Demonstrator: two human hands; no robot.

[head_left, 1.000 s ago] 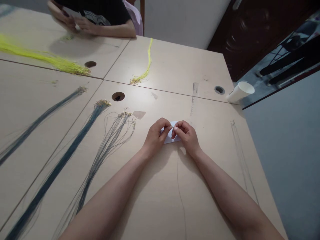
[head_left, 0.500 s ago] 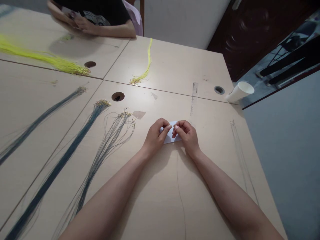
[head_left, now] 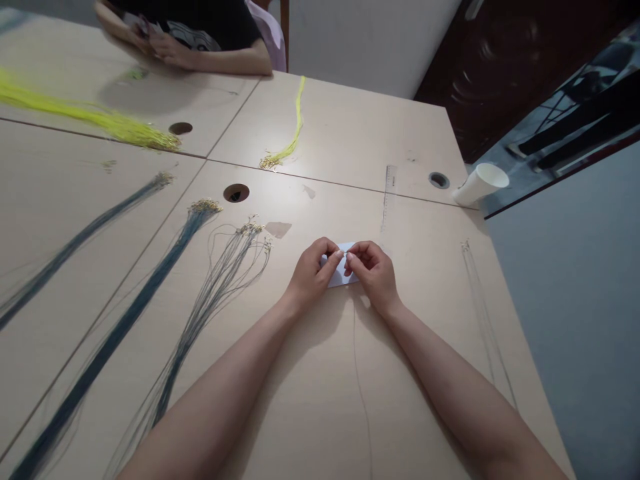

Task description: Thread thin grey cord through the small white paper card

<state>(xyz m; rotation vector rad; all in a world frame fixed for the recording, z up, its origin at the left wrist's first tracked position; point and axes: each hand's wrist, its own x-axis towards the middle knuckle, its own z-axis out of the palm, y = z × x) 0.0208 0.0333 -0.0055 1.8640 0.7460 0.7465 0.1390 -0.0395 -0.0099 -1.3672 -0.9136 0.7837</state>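
Pinching small white card (head_left: 341,273) w/ left hand (head_left: 313,275) & right hand (head_left: 374,272)

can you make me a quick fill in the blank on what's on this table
1. Both hands, left hand and right hand, pinch at a small ____ card.
2. The paper cup lies on its ____ near the table's right edge.
3. The cord bundle beyond the seam is ____ in colour.
4. A clear ____ lies between the card and the cup.

Missing words: white; side; yellow; ruler
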